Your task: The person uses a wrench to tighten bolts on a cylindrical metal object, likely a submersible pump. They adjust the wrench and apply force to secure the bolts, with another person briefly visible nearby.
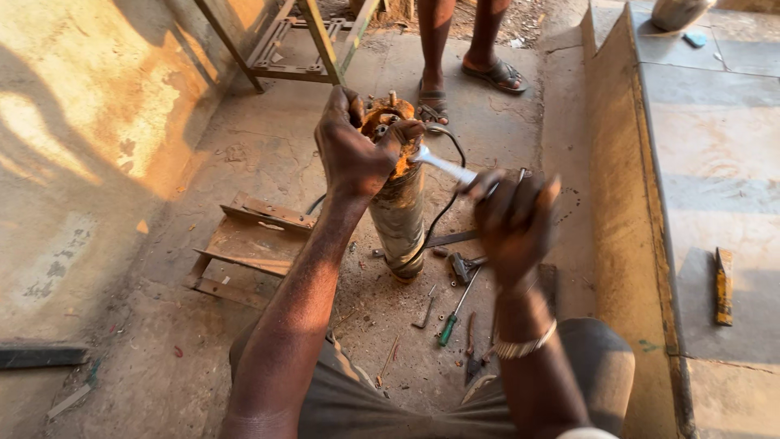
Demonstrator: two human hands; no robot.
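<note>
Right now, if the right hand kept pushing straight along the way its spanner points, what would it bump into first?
The right hand holds a spanner aimed at the rusty top of the metal cylinder. It would probably meet that top first, right beside the left hand gripping it; depth is hard to judge.

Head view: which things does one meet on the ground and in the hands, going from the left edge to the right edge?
Dark flat bar → low metal stool → left hand → rusty upright cylinder → right hand holding a spanner → chisel-like tool on the raised ledge.
</note>
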